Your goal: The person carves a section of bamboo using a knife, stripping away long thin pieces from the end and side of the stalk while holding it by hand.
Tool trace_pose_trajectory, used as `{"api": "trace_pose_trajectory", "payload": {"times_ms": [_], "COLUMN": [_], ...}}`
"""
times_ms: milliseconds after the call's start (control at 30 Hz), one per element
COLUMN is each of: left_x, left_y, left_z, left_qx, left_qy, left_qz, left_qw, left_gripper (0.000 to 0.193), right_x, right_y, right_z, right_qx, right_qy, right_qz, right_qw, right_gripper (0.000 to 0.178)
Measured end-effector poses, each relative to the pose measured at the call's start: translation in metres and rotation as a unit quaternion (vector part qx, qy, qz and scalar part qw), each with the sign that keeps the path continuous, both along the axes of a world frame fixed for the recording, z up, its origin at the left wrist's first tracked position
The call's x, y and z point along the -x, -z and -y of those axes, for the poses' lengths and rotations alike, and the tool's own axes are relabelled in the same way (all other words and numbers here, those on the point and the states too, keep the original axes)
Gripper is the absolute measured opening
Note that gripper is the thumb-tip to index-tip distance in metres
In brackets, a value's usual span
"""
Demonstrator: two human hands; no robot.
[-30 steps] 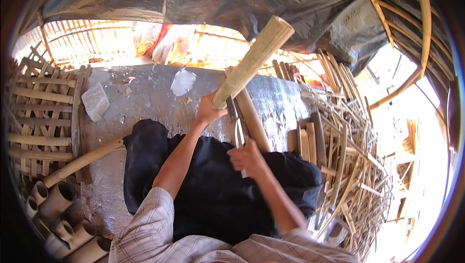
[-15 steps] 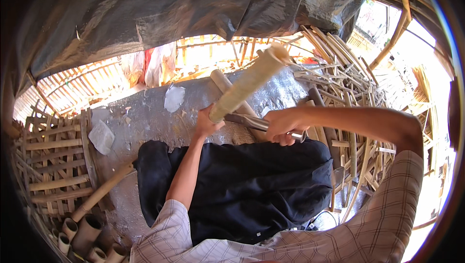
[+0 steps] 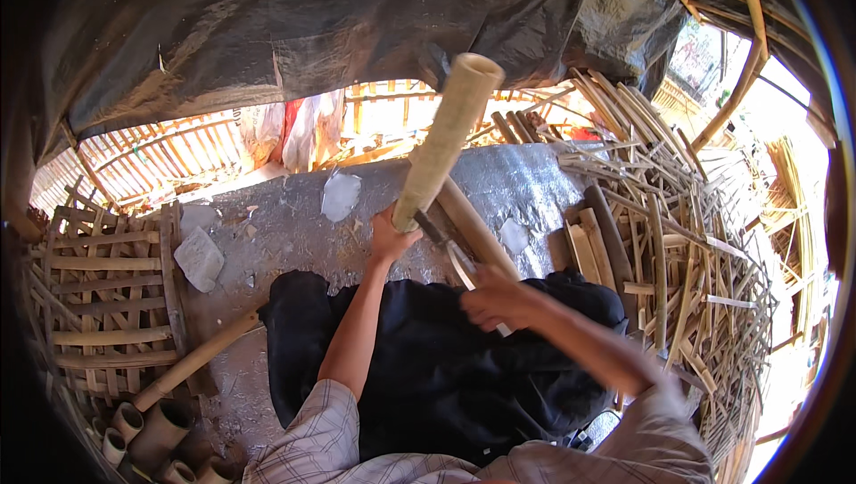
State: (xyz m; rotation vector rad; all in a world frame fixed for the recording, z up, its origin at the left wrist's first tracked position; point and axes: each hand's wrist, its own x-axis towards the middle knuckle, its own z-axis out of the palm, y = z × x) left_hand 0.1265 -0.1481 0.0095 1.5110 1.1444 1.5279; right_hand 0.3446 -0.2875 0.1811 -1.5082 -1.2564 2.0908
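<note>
My left hand (image 3: pixel 392 236) is wrapped round the lower end of a pale bamboo tube (image 3: pixel 452 132). The tube tilts up and to the right, with its open end at the top. In my right hand (image 3: pixel 504 299), smeared a little by motion, is a long knife (image 3: pixel 459 261) with a metal handle. Its dark blade reaches up and left to the tube's lower part, just beside my left hand; whether it touches cannot be told. Black cloth (image 3: pixel 428 359) covers my lap below both hands. Behind the knife, a thicker bamboo pole (image 3: pixel 477 225) slants across the grey sheet (image 3: pixel 294 216).
Split bamboo strips (image 3: pixel 687 252) are heaped at the right. A woven bamboo lattice (image 3: pixel 111 297) lies at the left, above several short bamboo tubes (image 3: pixel 165 430). A whitish stone-like block (image 3: pixel 200 260) rests on the sheet. Dark plastic sheeting (image 3: pixel 312 29) hangs overhead.
My right hand and forearm have swung down and toward me, bringing the knife to a steeper slant. The bamboo tube has tipped more upright, still in my left hand.
</note>
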Motion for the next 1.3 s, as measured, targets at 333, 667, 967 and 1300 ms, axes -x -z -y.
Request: {"api": "trace_pose_trajectory", "payload": {"times_ms": [333,667,967,1300], "left_x": [-0.008,0.063,-0.002,-0.006], "left_y": [-0.008,0.030,-0.009,-0.011], "left_z": [-0.004,-0.056,-0.027,-0.011], "left_qx": [-0.019,0.082,0.023,-0.015], "left_qy": [0.013,-0.197,-0.126,-0.055], "left_qz": [-0.016,0.409,-0.002,-0.025], "left_qw": [1.000,0.887,0.992,0.998], "left_gripper": [0.046,0.024,0.049,0.051], "right_x": [0.004,0.066,-0.016,0.019], "right_y": [-0.095,-0.032,-0.098,-0.171], "right_z": [-0.039,0.012,-0.003,-0.067], "right_qx": [0.166,-0.144,-0.302,-0.436], "right_qy": [-0.078,0.285,0.078,0.081], "right_qz": [0.039,-0.179,0.194,0.064], "right_qw": [0.982,0.930,0.930,0.894], "right_gripper": [0.030,0.031,0.049,0.039]}}
